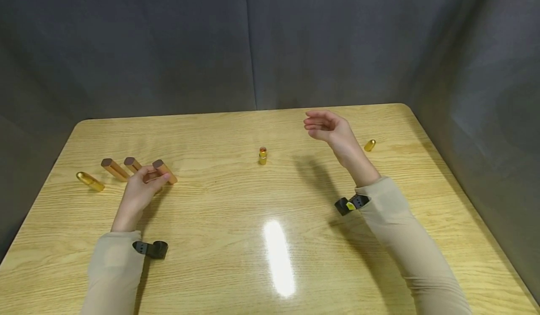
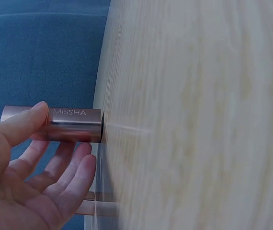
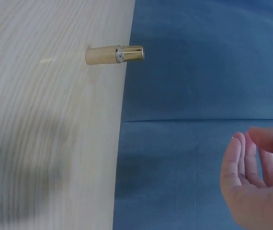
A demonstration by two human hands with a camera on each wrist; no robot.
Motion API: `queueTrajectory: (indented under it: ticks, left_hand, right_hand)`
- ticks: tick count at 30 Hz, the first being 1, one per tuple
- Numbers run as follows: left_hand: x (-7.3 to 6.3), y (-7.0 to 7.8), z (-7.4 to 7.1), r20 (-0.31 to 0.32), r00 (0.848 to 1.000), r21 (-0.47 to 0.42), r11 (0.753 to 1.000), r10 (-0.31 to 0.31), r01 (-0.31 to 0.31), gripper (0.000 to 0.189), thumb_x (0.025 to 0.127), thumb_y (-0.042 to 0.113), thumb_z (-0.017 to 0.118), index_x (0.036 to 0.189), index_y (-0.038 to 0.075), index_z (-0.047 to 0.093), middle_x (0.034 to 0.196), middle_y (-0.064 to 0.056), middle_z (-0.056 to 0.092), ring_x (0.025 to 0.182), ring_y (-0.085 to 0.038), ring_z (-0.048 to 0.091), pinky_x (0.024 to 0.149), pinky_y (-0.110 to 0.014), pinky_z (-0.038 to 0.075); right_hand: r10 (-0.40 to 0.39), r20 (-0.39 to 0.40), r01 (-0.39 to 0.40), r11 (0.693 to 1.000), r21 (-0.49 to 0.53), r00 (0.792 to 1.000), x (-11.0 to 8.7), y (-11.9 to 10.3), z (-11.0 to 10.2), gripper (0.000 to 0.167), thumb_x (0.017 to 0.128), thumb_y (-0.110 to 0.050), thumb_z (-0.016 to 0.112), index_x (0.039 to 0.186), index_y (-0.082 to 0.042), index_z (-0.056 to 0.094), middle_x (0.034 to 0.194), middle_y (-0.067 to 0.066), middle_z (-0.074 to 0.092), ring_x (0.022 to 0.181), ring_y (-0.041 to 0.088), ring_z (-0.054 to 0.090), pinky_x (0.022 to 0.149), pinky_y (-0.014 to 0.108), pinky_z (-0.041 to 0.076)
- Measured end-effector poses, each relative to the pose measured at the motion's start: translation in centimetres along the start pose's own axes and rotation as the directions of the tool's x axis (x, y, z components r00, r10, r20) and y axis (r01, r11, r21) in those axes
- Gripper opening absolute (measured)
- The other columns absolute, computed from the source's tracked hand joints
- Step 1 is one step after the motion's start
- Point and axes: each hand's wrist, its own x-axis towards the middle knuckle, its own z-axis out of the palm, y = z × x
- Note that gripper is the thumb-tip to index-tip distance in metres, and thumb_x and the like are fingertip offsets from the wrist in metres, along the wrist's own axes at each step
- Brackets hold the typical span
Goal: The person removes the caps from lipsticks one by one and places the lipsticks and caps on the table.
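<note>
My left hand (image 1: 140, 192) pinches a copper lipstick tube (image 2: 75, 125) marked MISSHA, thumb on one side and fingers on the other. The tube stands upright at the tabletop. Two similar copper tubes, the outer one (image 1: 115, 170) and the nearer one (image 1: 132, 164), stand to the left of that hand. My right hand (image 1: 331, 131) hangs in the air over the far right of the table, fingers loosely bent, holding nothing. Left of it, a small uncapped gold lipstick (image 1: 263, 156) with a red top stands upright. A rounded gold cap (image 1: 370, 145) is to its right.
A gold bullet-shaped lipstick (image 1: 90, 182) stands at the far left of the wooden table (image 1: 219, 240). Dark grey curtains (image 1: 168, 48) enclose the back and sides. A bright light reflection lies on the near middle of the tabletop.
</note>
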Motion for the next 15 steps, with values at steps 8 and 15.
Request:
queueTrajectory:
  ticks: [8, 15]
  left_hand:
    - [0.3, 0.3, 0.6, 0.017, 1.000, -0.026, 1.000, -0.008, 0.009, 0.066, 0.098, 0.043, 0.048, 0.142, -0.003, 0.034, 0.141, -0.021, 0.041, 0.102, 0.000, 0.046, 0.077, -0.007, 0.047]
    - [0.4, 1.1, 1.3, 0.022, 0.999, -0.062, 0.998, 0.029, -0.028, 0.063, 0.099, 0.039, 0.049, 0.142, -0.004, 0.034, 0.139, -0.021, 0.038, 0.089, 0.009, 0.047, 0.078, -0.010, 0.050]
  right_hand:
    - [-0.030, -0.010, 0.029, 0.996, -0.079, 1.000, 0.1, -0.5, 0.8, 0.044, 0.088, 0.010, 0.056, 0.131, 0.007, 0.049, 0.098, -0.011, 0.062, 0.092, 0.004, 0.062, 0.080, 0.012, 0.052]
    - [-0.057, -0.009, 0.055, 0.986, -0.159, 0.998, 0.6, -1.0, 2.0, 0.041, 0.088, 0.011, 0.056, 0.128, 0.005, 0.052, 0.101, -0.006, 0.062, 0.094, 0.006, 0.062, 0.081, 0.014, 0.052]
